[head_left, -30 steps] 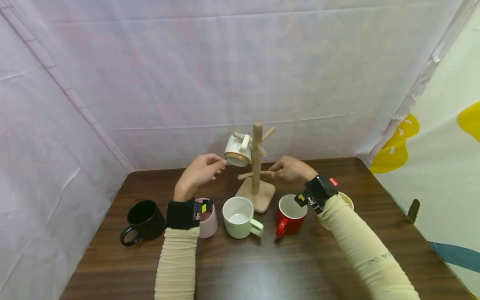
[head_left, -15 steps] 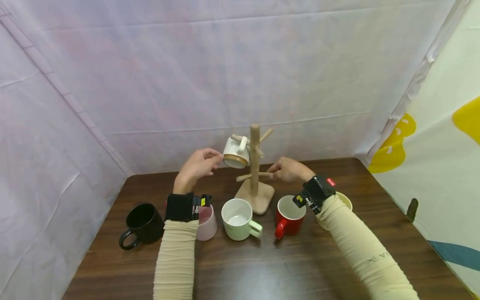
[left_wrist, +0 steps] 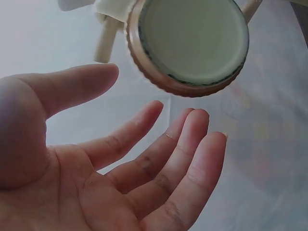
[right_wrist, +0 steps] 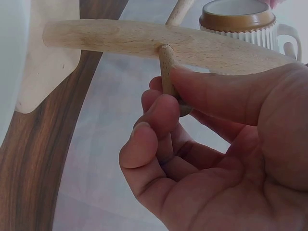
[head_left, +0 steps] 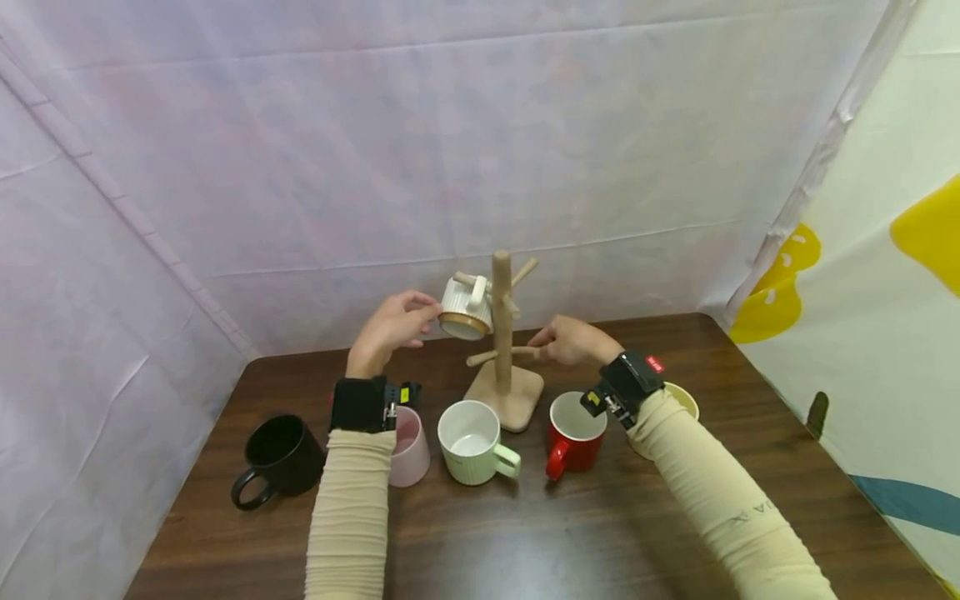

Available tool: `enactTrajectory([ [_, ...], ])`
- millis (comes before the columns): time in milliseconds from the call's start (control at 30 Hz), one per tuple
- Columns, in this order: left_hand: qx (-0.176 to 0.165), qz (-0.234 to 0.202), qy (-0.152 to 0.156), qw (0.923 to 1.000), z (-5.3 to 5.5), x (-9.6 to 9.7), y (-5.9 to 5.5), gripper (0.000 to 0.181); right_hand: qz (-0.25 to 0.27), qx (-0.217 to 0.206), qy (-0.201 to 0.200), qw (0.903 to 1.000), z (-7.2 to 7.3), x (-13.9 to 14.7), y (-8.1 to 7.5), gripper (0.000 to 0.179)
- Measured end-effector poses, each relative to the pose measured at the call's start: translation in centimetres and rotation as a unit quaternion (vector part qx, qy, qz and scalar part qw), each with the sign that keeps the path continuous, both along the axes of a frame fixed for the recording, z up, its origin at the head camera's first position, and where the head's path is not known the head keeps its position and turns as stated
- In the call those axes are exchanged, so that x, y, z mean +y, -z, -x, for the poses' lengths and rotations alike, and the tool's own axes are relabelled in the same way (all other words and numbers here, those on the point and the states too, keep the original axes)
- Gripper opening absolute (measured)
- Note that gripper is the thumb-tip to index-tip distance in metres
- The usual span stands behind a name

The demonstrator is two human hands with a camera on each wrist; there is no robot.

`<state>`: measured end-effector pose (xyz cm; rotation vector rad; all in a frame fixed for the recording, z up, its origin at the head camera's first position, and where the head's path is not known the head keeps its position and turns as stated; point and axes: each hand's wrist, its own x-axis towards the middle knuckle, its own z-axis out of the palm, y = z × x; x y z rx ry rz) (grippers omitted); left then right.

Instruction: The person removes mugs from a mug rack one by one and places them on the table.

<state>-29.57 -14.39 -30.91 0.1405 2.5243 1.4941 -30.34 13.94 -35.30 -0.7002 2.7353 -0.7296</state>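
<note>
A white ribbed mug [head_left: 467, 308] with a tan base band hangs by its handle from an upper peg of the wooden mug tree [head_left: 502, 333], its base tipped down toward me. My left hand [head_left: 396, 327] is just left of it. In the left wrist view, the relaxed fingers [left_wrist: 192, 168] are spread below the mug's round base [left_wrist: 195, 38], with a gap between. On the tree's other side, my right hand [head_left: 573, 340] pinches a lower peg [right_wrist: 167, 67] between thumb and fingers, as the right wrist view shows.
Along the dark wooden table [head_left: 480, 542] stand a black mug [head_left: 296, 458], a pink mug [head_left: 411, 458], a pale green mug [head_left: 468, 454] and a red mug [head_left: 576, 446]. A yellow mug [head_left: 684, 400] is partly behind my right forearm. A white cloth wall [head_left: 480, 150] rises behind.
My left hand's fingertips have loosened from the mug's base, and the mug stays hanging on the peg. My right hand keeps its hold. The head view has shifted slightly.
</note>
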Motion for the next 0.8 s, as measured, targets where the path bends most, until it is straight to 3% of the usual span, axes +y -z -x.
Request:
enactTrajectory([
  [433,-0.016,-0.008,-0.003,0.9998,1.0,0.7,0.4,0.062,0.008,-0.006,0.000,1.0000,-0.1,-0.4,0.0,0.025],
  [633,-0.032,-0.015,0.006,0.9993,1.3,1.4,0.3,0.078,0.011,-0.017,0.007,0.9998,-0.2,-0.6,0.0,0.026],
  [800,-0.048,-0.029,0.016,0.9983,1.8,1.9,0.5,0.080,0.001,-0.015,0.006,0.9999,-0.3,-0.8,-0.1,0.025],
])
